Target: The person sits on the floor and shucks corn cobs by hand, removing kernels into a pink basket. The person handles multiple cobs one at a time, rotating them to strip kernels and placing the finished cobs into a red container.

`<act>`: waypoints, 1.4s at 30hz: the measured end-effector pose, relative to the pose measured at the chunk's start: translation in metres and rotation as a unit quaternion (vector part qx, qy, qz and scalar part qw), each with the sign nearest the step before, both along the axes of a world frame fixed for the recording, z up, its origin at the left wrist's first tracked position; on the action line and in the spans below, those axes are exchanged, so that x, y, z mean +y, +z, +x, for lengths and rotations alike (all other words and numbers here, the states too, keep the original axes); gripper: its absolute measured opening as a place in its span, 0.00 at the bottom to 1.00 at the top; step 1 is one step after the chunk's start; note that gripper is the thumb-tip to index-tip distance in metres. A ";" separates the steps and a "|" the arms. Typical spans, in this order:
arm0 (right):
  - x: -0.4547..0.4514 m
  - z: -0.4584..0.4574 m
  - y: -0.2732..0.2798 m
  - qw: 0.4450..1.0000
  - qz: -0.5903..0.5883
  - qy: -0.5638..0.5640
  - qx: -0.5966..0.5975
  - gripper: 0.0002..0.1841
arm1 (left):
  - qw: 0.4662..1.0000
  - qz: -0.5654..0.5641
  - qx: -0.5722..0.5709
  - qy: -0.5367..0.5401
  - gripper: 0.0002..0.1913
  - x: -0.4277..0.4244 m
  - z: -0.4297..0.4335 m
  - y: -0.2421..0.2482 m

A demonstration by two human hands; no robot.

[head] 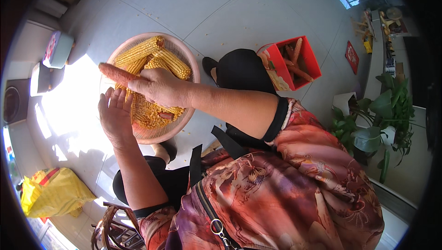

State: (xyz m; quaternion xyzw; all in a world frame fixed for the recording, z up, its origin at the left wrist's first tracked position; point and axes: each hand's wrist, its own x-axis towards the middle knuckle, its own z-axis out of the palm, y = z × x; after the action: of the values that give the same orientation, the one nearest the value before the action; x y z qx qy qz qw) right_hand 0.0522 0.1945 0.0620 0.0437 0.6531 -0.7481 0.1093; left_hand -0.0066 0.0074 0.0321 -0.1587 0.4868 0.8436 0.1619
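Observation:
My right hand [162,87] grips a stripped corn cob [116,73], reddish and bare of kernels, above a round pink mesh basket [195,60]. Close by on the left, my left hand [116,113] is held palm up with its fingers extended, and nothing rests in it. Several yellow corn ears [140,50] lie in the basket. Loose corn kernels [148,112] cover its lower part, and a small red object [166,115] sits on them. My hands hide some of the basket's contents.
A red box [317,63] to the right holds several bare cobs [297,51]. Scattered kernels dot the tiled floor [224,8]. A yellow sack [57,193] and a chair [110,226] are at lower left. Potted plants [381,107] stand at far right.

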 end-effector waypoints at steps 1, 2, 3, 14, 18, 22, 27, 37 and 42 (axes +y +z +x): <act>0.012 0.001 0.012 0.998 -0.056 -0.015 -0.024 0.20 | 1.000 -0.019 0.003 -0.016 0.22 -0.004 0.001 -0.001; 0.022 0.004 0.020 0.992 -0.102 -0.068 -0.017 0.20 | 0.999 -0.038 0.006 -0.031 0.22 -0.006 0.002 -0.002; 0.037 0.009 0.030 0.984 -0.146 -0.099 0.002 0.21 | 0.995 -0.084 0.020 -0.046 0.22 -0.009 0.005 -0.004; 0.236 0.139 -0.029 0.751 -0.312 -0.569 -0.124 0.18 | 0.990 -0.125 0.008 -0.061 0.23 -0.024 0.012 -0.035; 0.260 0.191 -0.071 0.750 -0.161 -0.594 -0.242 0.18 | 0.970 -0.195 0.078 -0.125 0.24 -0.034 0.023 -0.047; 0.326 0.274 -0.187 0.703 0.273 -0.607 -0.251 0.19 | 0.980 -0.175 -0.010 -0.097 0.24 -0.028 0.025 -0.067; 0.331 0.288 -0.173 0.553 0.607 -0.466 -0.329 0.21 | 0.970 -0.232 -0.059 -0.037 0.21 -0.035 0.041 -0.060; 0.363 0.316 -0.178 0.541 0.722 -0.235 -0.363 0.14 | 0.966 -0.232 -0.104 -0.044 0.19 -0.005 0.064 -0.091; 0.364 0.303 -0.164 0.577 0.626 -0.420 -0.315 0.17 | 0.964 -0.238 -0.115 -0.036 0.22 0.000 0.065 -0.098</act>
State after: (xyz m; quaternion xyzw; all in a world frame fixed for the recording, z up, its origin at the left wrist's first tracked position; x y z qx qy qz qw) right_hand 0.3553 0.5587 -0.1023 0.6041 0.7917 -0.0549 -0.0728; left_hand 0.0586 0.0077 -0.0661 -0.2711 0.6571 0.6729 0.2046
